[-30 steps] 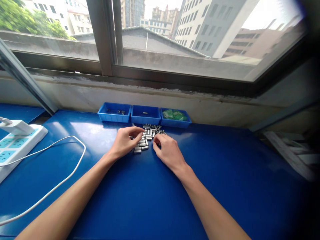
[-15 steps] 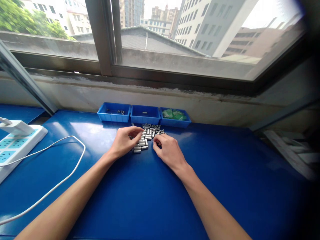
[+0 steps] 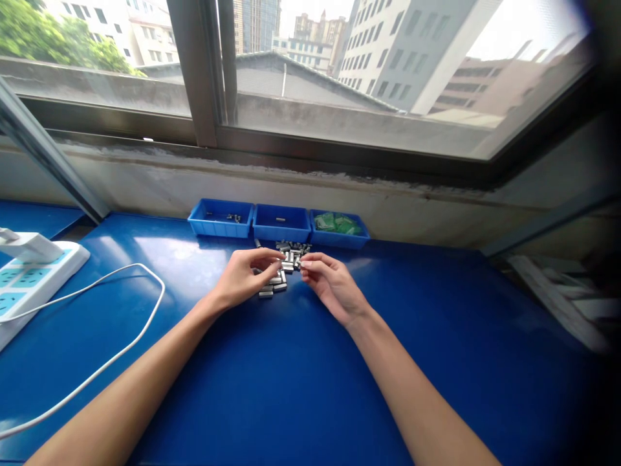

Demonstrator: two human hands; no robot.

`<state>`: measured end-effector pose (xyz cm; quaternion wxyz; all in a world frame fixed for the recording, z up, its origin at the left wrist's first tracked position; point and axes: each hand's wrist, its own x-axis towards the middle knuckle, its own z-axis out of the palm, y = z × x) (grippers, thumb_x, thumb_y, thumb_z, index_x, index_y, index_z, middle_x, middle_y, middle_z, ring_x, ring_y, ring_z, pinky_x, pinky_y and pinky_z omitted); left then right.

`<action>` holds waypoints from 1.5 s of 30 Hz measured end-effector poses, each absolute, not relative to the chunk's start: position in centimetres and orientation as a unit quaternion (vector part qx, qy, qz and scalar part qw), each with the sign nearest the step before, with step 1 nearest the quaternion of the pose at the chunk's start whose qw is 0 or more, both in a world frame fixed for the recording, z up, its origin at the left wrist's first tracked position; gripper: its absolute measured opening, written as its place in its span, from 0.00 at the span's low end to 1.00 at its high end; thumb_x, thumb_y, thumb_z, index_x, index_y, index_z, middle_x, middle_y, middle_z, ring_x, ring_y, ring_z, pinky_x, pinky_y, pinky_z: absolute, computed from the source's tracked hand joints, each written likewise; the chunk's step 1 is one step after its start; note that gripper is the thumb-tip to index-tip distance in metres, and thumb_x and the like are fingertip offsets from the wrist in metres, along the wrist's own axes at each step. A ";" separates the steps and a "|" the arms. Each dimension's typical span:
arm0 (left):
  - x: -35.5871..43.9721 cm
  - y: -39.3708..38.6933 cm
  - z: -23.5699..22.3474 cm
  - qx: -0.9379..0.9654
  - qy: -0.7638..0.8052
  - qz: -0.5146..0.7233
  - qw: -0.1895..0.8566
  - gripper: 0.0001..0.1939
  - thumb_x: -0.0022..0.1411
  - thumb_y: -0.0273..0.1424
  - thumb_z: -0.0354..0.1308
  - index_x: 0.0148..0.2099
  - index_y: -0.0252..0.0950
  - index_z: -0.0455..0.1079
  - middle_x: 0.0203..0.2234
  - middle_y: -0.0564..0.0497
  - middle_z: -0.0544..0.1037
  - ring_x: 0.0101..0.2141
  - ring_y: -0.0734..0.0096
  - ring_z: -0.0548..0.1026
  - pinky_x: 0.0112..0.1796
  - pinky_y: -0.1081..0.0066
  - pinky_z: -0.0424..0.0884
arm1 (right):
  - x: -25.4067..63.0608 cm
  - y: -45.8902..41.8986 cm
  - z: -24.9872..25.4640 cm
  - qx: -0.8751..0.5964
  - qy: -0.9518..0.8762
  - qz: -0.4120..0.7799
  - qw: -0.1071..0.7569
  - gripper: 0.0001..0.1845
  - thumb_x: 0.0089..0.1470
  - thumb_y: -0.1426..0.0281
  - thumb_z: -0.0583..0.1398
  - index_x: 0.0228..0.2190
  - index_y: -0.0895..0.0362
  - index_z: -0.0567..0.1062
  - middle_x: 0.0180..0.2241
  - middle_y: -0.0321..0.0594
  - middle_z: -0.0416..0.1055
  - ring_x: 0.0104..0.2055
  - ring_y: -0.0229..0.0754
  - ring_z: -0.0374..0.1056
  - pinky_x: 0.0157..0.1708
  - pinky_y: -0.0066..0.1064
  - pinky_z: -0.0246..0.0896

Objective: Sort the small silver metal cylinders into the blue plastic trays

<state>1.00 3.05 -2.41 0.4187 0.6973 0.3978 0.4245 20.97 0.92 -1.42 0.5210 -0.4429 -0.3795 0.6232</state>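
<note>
Several short, silvery metal cylinders (image 3: 279, 287) lie in a loose pile on the blue table, partly under my left hand (image 3: 237, 278). That hand curls over the pile with thumb and fingertips together; what it pinches, if anything, is too small to make out. Across from it, my right hand (image 3: 337, 288) is turned with the palm partly showing. Its thumb and forefinger pinch a small metal piece (image 3: 297, 263) at the right side of the pile. Smaller dark metal pieces (image 3: 294, 246) are heaped just behind the cylinders.
Three blue bins stand along the wall: a left bin (image 3: 219, 228) with few small parts, a middle bin (image 3: 281, 233) with one metal piece, and a right bin (image 3: 339, 239) with green items. A power strip (image 3: 72, 259) and white cable (image 3: 156, 304) occupy the left.
My right hand has lifted and rolled, so its fingers now point toward my left hand with a small metal piece between the tips. My left fingertips have shifted slightly right.
</note>
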 end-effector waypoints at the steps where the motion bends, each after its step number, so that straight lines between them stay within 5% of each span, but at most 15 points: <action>1: 1.0 3.0 -2.4 0.693 0.390 0.424 0.434 0.16 0.61 0.38 0.61 0.47 0.33 0.77 0.37 0.45 0.83 0.34 0.64 0.81 0.37 0.69 0.77 | 21.0 0.9 -1.3 -0.432 -0.359 0.642 0.523 0.09 0.41 0.69 0.70 0.28 0.57 0.79 0.28 0.33 0.73 0.29 0.32 0.67 0.34 0.26 0.63; 7: 1.5 2.5 -1.9 0.680 0.347 0.419 0.492 0.19 0.61 0.39 0.62 0.50 0.34 0.76 0.40 0.43 0.82 0.39 0.61 0.81 0.42 0.67 0.77 | 20.6 0.7 -1.0 -0.412 -0.337 0.674 0.512 0.13 0.41 0.71 0.71 0.32 0.56 0.77 0.30 0.33 0.73 0.31 0.32 0.68 0.35 0.24 0.65; 19: 1.5 2.9 -2.0 0.647 0.348 0.433 0.523 0.14 0.56 0.38 0.68 0.40 0.33 0.77 0.33 0.46 0.82 0.33 0.66 0.80 0.36 0.71 0.77 | 20.3 0.5 -1.1 -0.415 -0.353 0.672 0.501 0.19 0.42 0.69 0.71 0.36 0.54 0.72 0.34 0.35 0.77 0.34 0.35 0.72 0.38 0.27 0.66; 29: -2.8 8.1 -3.0 0.266 0.403 0.711 0.511 0.15 0.42 0.27 0.75 0.34 0.31 0.76 0.28 0.51 0.80 0.32 0.76 0.79 0.40 0.77 0.75 | 20.1 0.4 -0.8 -0.415 -0.385 0.668 0.483 0.14 0.48 0.64 0.67 0.37 0.54 0.74 0.36 0.39 0.78 0.35 0.39 0.73 0.37 0.30 0.66; 35: -3.6 8.4 -3.3 0.235 0.391 0.725 0.516 0.13 0.46 0.24 0.71 0.37 0.29 0.76 0.32 0.45 0.81 0.38 0.70 0.81 0.45 0.73 0.76 | 21.0 0.6 -0.8 -0.525 -0.561 0.404 0.496 0.10 0.52 0.62 0.64 0.34 0.55 0.74 0.31 0.38 0.76 0.31 0.40 0.71 0.33 0.31 0.64; 40: -1.6 6.5 -2.8 0.345 0.450 0.643 0.515 0.14 0.49 0.30 0.69 0.39 0.30 0.77 0.35 0.43 0.82 0.36 0.66 0.81 0.42 0.68 0.77 | 23.0 0.5 -0.6 -0.605 -0.709 0.116 0.343 0.06 0.50 0.73 0.59 0.32 0.54 0.76 0.31 0.38 0.75 0.32 0.41 0.70 0.35 0.33 0.62; 45: 0.8 4.4 -2.2 0.566 0.459 0.514 0.452 0.12 0.57 0.35 0.64 0.40 0.32 0.78 0.35 0.44 0.83 0.34 0.64 0.81 0.35 0.71 0.76 | 24.2 0.2 -0.6 -0.609 -0.754 0.050 0.240 0.13 0.47 0.74 0.60 0.38 0.53 0.76 0.37 0.39 0.74 0.33 0.41 0.70 0.35 0.31 0.61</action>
